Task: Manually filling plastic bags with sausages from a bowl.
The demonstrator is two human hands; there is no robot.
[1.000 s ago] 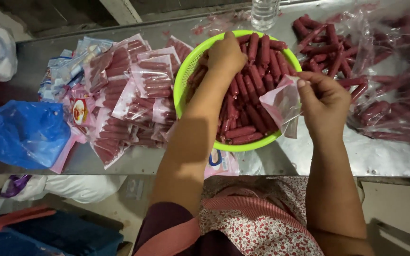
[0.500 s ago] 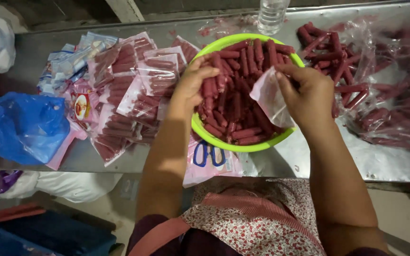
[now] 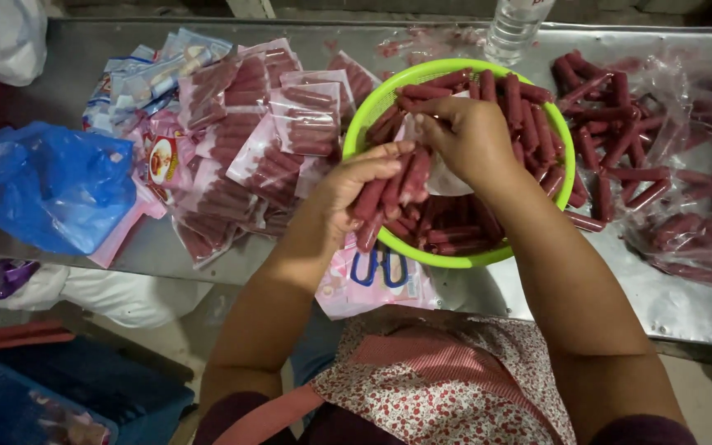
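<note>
A green round basket [image 3: 372, 107] full of red sausages [image 3: 529, 103] stands on the metal table. My left hand [image 3: 356, 185] is over the basket's near left rim, closed on a bunch of several red sausages [image 3: 393, 185]. My right hand [image 3: 467, 136] hovers over the basket's middle and pinches the mouth of a clear plastic pouch [image 3: 447, 181], right beside the sausage ends.
Filled sausage pouches [image 3: 249, 148] lie piled left of the basket. A blue plastic bag [image 3: 51, 185] sits at the far left. Loose sausages on clear plastic [image 3: 620, 140] spread to the right. A water bottle [image 3: 514, 25] stands behind. Pink packaging with blue-handled scissors [image 3: 377, 268] lies at the table's front edge.
My left hand has lifted a bunch of sausages out of the basket. My right hand moved left with the pouch, meeting the left hand over the basket.
</note>
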